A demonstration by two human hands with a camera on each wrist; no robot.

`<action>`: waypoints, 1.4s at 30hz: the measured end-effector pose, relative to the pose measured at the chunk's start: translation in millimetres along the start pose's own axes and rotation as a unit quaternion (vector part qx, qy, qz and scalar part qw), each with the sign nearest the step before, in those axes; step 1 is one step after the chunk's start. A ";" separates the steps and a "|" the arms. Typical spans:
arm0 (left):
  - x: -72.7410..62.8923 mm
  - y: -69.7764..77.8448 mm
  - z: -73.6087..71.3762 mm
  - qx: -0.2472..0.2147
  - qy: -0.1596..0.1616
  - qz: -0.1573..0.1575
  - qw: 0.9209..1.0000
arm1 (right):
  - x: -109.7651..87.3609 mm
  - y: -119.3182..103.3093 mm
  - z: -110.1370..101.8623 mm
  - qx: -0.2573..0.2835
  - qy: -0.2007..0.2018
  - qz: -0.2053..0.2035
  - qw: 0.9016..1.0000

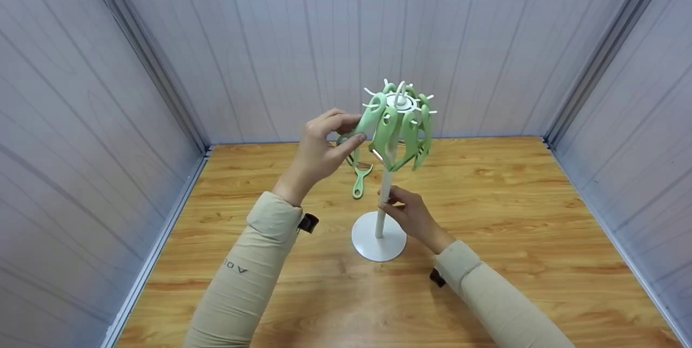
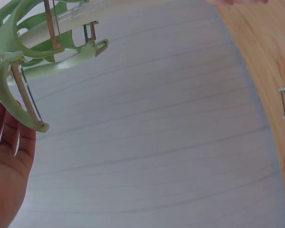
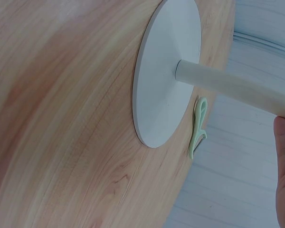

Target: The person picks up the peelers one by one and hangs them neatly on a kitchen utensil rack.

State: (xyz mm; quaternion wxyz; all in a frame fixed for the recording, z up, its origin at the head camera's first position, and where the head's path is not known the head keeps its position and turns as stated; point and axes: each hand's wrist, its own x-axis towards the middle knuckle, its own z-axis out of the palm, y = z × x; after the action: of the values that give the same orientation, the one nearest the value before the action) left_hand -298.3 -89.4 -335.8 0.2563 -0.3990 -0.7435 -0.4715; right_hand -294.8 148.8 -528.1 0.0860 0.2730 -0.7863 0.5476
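Note:
A white rack [image 1: 380,234] with a round base stands upright, and several green peelers [image 1: 411,134] hang by their handle holes from hooks around its top. With thumb and fingers, my left hand [image 1: 330,140] pinches a green peeler [image 1: 371,115] at the rack's left side, the handle's hole right at a hook. Its blade end [image 2: 26,90] juts out past my fingers in the left wrist view. Lower down, my right hand [image 1: 411,213] grips the white pole [image 3: 232,88] above the base. In the right wrist view only part of that hand shows.
One loose green peeler [image 1: 359,181] lies on the wooden table [image 1: 486,202], behind and left of the base. Pale panelled walls [image 1: 259,40] close off the back and both sides.

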 end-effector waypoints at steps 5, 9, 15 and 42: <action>-1.5 1.8 4.7 -0.016 0.006 -0.022 1.000 | 0.4 0.1 0.6 0.003 0.003 -0.004 1.000; -5.3 3.1 8.7 -0.031 0.001 -0.038 0.999 | 0.0 0.1 1.4 0.006 0.000 0.005 1.000; -7.3 7.6 18.7 -0.040 -0.009 -0.029 0.999 | -0.4 0.1 0.9 0.000 -0.002 0.011 1.000; -26.7 -2.1 30.6 -0.033 -0.003 -0.014 0.999 | -1.3 0.4 -2.7 -0.003 0.002 0.005 1.000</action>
State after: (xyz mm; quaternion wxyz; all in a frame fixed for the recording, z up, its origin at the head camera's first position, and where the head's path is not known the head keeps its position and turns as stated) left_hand -285.5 -71.6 -370.0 0.2340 -0.3982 -0.7337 -0.4985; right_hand -294.3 151.8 -527.9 0.0854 0.2681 -0.7888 0.5464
